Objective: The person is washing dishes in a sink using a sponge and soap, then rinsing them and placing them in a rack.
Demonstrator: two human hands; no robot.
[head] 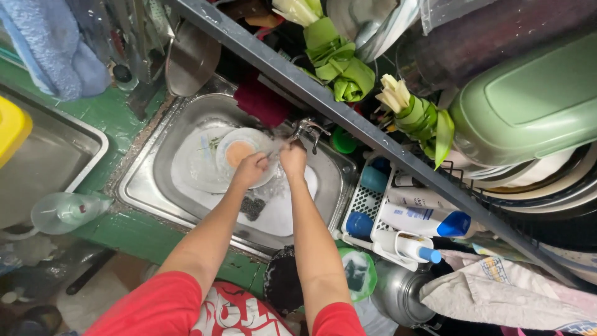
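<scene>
Nearest us, red sleeves lead into two bare forearms reaching over the steel sink [140,186]. Farther in, our left hand [250,170] has its fingers closed on the rim of a small pale bowl [239,152], which sits over white plates [199,163] in the basin. Just right of it, our right hand [293,160] is curled under the tap [308,129]; we cannot tell its fingers' state. A white rack [367,202] of bottles stands right of the sink.
</scene>
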